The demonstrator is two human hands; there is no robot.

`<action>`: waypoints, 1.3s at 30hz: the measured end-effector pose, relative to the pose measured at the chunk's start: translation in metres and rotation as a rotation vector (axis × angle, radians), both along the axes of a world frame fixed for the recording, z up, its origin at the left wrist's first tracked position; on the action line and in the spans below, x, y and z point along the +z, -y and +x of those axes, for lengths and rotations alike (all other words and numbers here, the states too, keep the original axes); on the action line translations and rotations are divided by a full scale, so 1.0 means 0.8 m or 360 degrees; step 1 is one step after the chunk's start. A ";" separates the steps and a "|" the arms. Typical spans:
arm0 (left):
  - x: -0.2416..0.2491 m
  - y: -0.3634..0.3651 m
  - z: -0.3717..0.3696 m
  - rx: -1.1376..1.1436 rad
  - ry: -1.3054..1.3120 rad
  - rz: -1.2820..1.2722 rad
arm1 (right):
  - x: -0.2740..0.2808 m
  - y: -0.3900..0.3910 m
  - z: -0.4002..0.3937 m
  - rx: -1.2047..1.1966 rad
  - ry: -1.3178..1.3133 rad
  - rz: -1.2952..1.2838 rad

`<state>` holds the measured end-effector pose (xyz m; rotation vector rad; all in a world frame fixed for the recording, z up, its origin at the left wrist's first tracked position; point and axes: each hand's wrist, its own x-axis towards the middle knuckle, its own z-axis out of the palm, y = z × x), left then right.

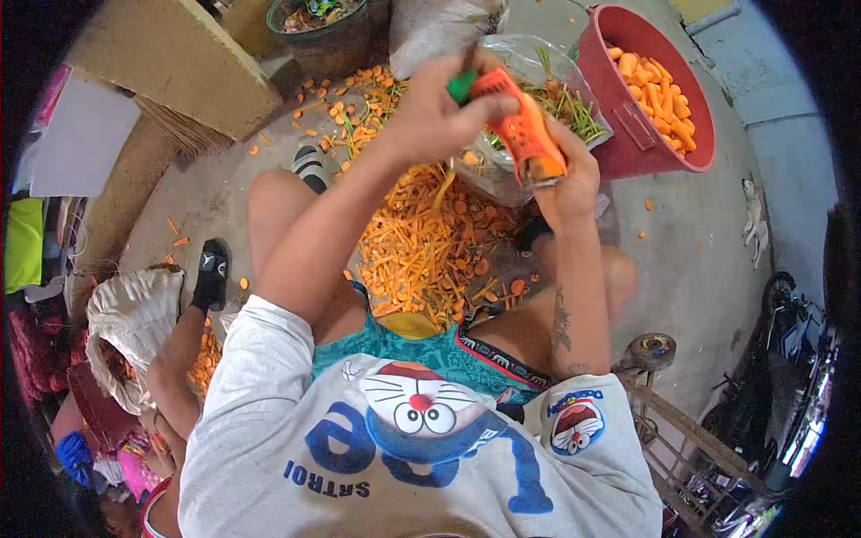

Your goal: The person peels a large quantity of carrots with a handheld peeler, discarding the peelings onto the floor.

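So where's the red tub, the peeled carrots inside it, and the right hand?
Red tub (630, 156): head view, outer wall.
Peeled carrots (665, 100): head view, pile's middle.
Right hand (576, 179): head view, middle of the hand.

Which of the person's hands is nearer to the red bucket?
Right. In the head view, the right hand appears just left of the red bucket; the left hand is farther left.

head camera | faces forward, steeply down | near shirt (404, 484) and hands (577, 184), floor (668, 233) beyond | round-edged wide view
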<state>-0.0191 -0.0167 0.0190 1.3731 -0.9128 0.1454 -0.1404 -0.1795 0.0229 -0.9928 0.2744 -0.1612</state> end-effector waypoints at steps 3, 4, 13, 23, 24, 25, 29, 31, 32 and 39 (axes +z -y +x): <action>-0.005 -0.022 0.041 0.0235 -0.0279 0.0146 | -0.003 0.006 -0.010 0.0058 -0.0011 -0.0035; -0.010 -0.033 0.065 0.0411 -0.0388 0.0187 | -0.002 0.008 -0.010 0.0076 -0.0050 0.0000; -0.022 -0.016 0.039 0.0252 0.0187 0.0116 | 0.010 -0.008 -0.010 0.0056 -0.0016 -0.0016; -0.010 -0.015 0.028 0.0141 -0.0112 -0.0042 | 0.006 -0.003 -0.006 0.0056 0.0078 0.0000; -0.013 -0.023 0.049 0.0321 -0.0298 0.0032 | 0.003 0.003 -0.009 0.0108 0.0111 0.0023; -0.010 -0.027 0.057 0.0392 -0.0338 -0.0083 | -0.003 0.014 -0.009 0.0287 0.0190 0.0198; -0.020 -0.003 0.014 0.0355 -0.0215 -0.0054 | -0.002 0.011 -0.005 0.0213 0.0107 0.0184; 0.006 -0.006 -0.008 0.0112 -0.0220 -0.0028 | 0.006 0.000 -0.001 0.0029 -0.0040 -0.0005; 0.013 -0.007 -0.014 -0.0130 -0.0228 0.0004 | 0.006 -0.003 -0.002 0.0050 0.0090 0.0020; -0.009 -0.009 0.020 0.0277 -0.0446 -0.0103 | -0.037 0.038 0.002 0.0604 0.0412 0.0766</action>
